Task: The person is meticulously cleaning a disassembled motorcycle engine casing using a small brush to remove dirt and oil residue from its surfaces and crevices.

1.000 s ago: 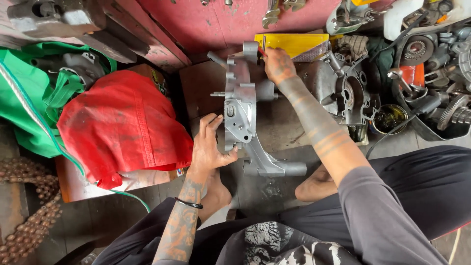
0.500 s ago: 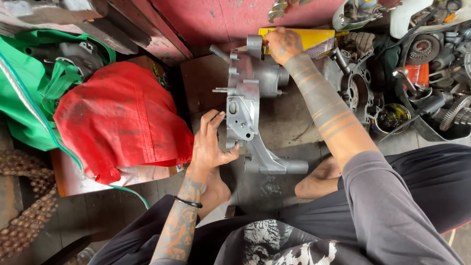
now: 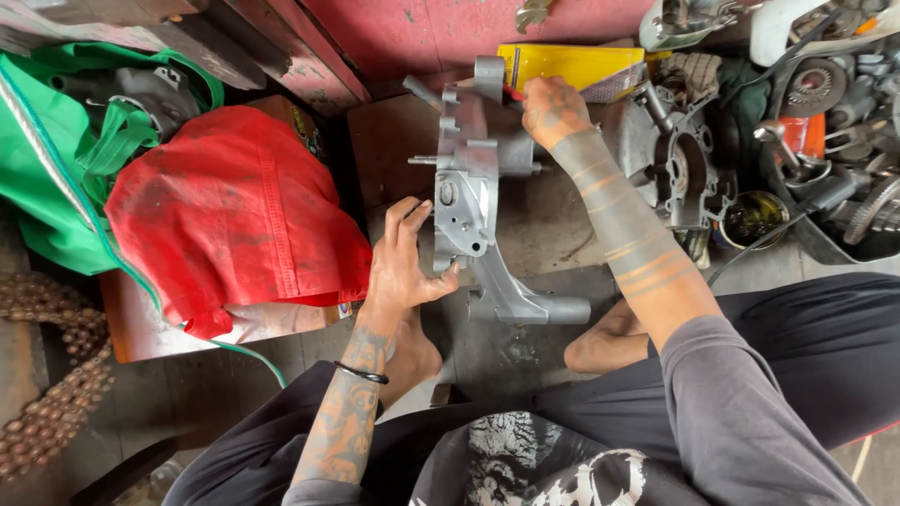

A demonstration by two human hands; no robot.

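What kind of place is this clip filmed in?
Most likely a small engine repair workshop, worked at floor level. A grey metal engine casing stands between the left hand and right hand, beside a pile of gears and engine parts and a red rag.

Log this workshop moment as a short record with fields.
setting: workshop floor, person seated, seen from above
main part: grey metal engine casing, standing on edge
left hand: flat against the casing's lower side
right hand: closed on a red-handled tool at the casing's top
left of casing: red cloth, green bag
right of casing: heap of engine parts
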